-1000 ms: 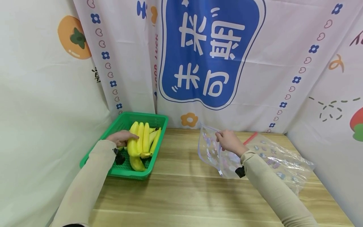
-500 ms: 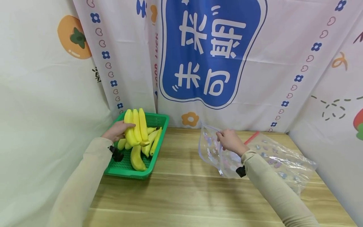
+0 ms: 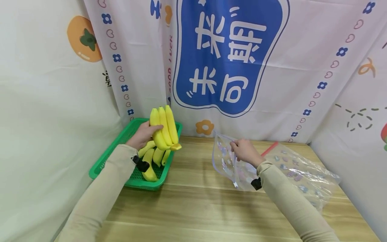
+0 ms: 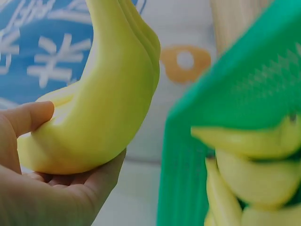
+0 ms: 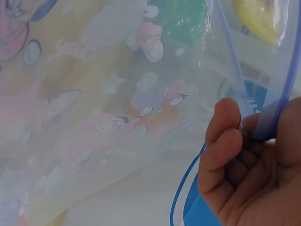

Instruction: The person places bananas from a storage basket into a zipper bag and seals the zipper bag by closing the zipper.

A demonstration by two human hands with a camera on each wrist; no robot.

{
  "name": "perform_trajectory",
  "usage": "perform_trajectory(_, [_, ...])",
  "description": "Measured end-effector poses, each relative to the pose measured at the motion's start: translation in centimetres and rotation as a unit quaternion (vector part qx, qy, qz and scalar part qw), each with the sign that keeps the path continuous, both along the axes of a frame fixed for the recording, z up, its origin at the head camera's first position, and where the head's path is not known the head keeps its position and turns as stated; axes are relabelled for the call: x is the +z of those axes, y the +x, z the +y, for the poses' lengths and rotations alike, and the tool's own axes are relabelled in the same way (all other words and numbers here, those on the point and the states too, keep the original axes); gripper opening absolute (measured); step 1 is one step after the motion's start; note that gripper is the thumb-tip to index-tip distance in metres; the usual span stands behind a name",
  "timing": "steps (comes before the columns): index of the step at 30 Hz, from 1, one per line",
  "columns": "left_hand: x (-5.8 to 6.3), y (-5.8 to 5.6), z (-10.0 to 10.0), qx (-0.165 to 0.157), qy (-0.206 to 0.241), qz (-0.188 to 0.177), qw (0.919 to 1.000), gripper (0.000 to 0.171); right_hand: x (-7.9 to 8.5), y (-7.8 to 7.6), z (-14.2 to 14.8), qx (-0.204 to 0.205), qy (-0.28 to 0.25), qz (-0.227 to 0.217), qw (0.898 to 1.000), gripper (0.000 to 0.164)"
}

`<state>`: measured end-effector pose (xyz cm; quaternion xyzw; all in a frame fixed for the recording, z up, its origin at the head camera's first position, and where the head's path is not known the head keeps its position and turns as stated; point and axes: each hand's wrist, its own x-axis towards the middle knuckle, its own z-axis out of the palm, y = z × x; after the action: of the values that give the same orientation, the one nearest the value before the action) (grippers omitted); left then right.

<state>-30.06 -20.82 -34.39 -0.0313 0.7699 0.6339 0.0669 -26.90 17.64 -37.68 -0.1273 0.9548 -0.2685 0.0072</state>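
My left hand grips a bunch of yellow bananas, held up over the right part of a green basket. In the left wrist view the thumb lies across the bananas and the fingers curl underneath. Several loose bananas lie in the basket below. On the right, my right hand pinches the purple-edged rim of a clear printed zip bag. The bag's mouth is spread and faces left toward the bananas. The right wrist view shows the rim between thumb and fingers.
A second clear bag with a red zip strip lies behind the right forearm. A wooden table carries everything. Printed white curtains close off the back and both sides.
My left hand has lifted the banana bunch out of the basket, up and then to the right. The right hand stays at the bag's rim, nearly still.
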Motion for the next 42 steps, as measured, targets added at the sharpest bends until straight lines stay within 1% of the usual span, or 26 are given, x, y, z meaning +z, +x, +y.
perform_trajectory(4, [-0.2, 0.6, 3.0, -0.003, 0.004, 0.013, 0.9999, 0.053, -0.1, -0.1, -0.1, 0.002, 0.000, 0.004, 1.000, 0.043])
perform_trajectory(9, [-0.5, 1.3, 6.2, 0.006, 0.014, 0.025, 0.9996, 0.052, -0.1, -0.2, -0.4, 0.002, -0.003, 0.004, 1.000, 0.044])
perform_trajectory(13, [-0.7, 1.7, 8.2, 0.012, 0.024, 0.035, 0.9990, 0.050, -0.2, -0.2, -0.6, 0.002, -0.005, -0.001, 1.000, 0.044])
perform_trajectory(17, [-1.1, 1.9, 9.8, 0.012, 0.020, 0.046, 0.9987, 0.048, -0.3, -0.2, -0.9, 0.005, -0.008, -0.005, 1.000, 0.044])
perform_trajectory(21, [-1.5, 2.2, 11.1, 0.015, 0.017, 0.058, 0.9981, 0.046, -0.3, -0.2, -1.1, 0.007, -0.008, -0.002, 1.000, 0.043])
perform_trajectory(24, [-1.5, 2.7, 11.9, 0.014, 0.017, 0.068, 0.9974, 0.047, -0.3, -0.2, -1.2, 0.010, -0.007, 0.000, 1.000, 0.043])
perform_trajectory(27, [-1.6, 3.1, 12.7, 0.008, 0.018, 0.091, 0.9957, 0.047, -0.2, -0.2, -1.3, 0.009, -0.004, -0.006, 1.000, 0.044])
perform_trajectory(30, [-1.7, 3.4, 13.3, 0.009, 0.015, 0.114, 0.9934, 0.047, -0.1, -0.1, -1.5, 0.006, -0.002, -0.017, 1.000, 0.044])
perform_trajectory(33, [-1.9, 3.8, 13.9, 0.015, 0.000, 0.129, 0.9915, 0.047, 0.0, -0.1, -1.6, 0.005, -0.003, -0.025, 1.000, 0.044])
perform_trajectory(39, [-2.6, 4.2, 14.3, 0.019, -0.031, 0.144, 0.9890, 0.044, 0.0, -0.1, -1.7, 0.008, -0.002, -0.024, 1.000, 0.044])
perform_trajectory(42, [-3.1, 4.4, 14.3, 0.030, -0.052, 0.170, 0.9837, 0.042, 0.1, -0.1, -1.8, 0.009, -0.002, -0.019, 1.000, 0.045])
